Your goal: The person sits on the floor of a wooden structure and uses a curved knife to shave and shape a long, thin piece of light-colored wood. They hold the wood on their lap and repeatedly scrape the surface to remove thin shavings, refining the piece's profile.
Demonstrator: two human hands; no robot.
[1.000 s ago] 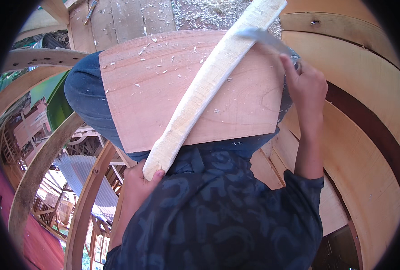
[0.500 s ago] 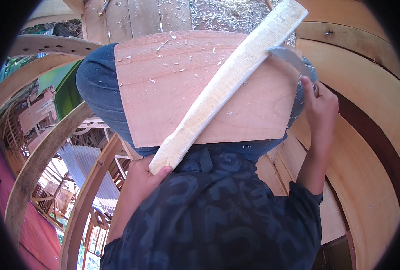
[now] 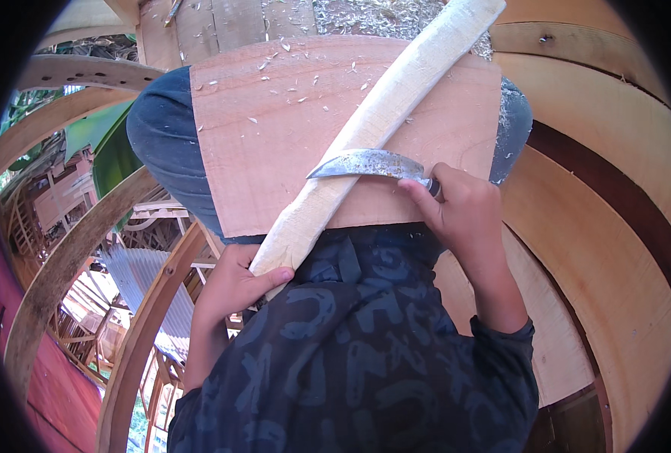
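A long pale piece of wood [image 3: 384,106] slants across a flat reddish board [image 3: 260,158] that lies over my lap. Its narrower near end is gripped by my left hand [image 3: 241,283], thumb on top and the other fingers mostly hidden beneath. My right hand [image 3: 464,204] is closed round the handle of a curved knife [image 3: 369,162], and most of that handle is hidden in the fist. The spotted grey blade lies across the lower half of the wood, its tip pointing left.
Small shavings dot the board, and a thick scatter of shavings [image 3: 381,19] covers the floor beyond it. Curved-looking wooden planks [image 3: 600,196] line the right side. To the left are wooden beams [image 3: 154,332], a corrugated sheet [image 3: 154,291] and a green leaf [image 3: 112,151].
My right hand has brought the knife from the far right part of the wood toward me and leftward. The left hand keeps its hold on the near end.
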